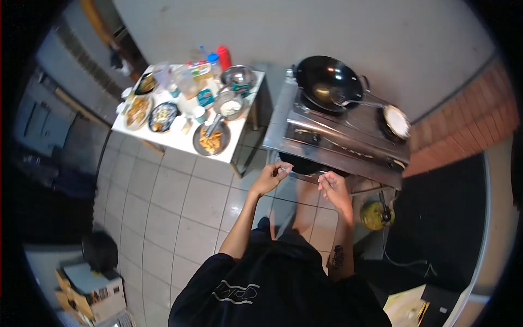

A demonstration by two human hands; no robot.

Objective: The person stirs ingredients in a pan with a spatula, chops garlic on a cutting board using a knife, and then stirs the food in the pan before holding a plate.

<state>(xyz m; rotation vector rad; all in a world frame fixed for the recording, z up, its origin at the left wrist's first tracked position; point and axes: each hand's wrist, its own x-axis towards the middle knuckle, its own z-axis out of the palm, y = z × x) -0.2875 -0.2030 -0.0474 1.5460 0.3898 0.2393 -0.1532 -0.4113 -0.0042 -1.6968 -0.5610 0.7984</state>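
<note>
Both hands are raised in front of my body, just short of the metal stove's (338, 136) front edge, with a gap between them. My left hand (271, 177) has its fingers curled, thumb and fingertips close together; whether anything small is between them is too small to tell. My right hand (334, 189) is loosely curled, and what its fingers hold, if anything, cannot be made out. Beyond them a black wok (321, 79) sits on the stove with a metal ladle (362, 103) resting in it. To its right is a round dish with white contents (397, 121).
A white table (180, 143) at the left bears a metal bowl of orange-brown food pieces (211, 138), plates of food, a red bottle (224, 57) and several containers. A green gas cylinder (376, 215) stands below the stove's right side. Cardboard boxes (101, 297) are at lower left.
</note>
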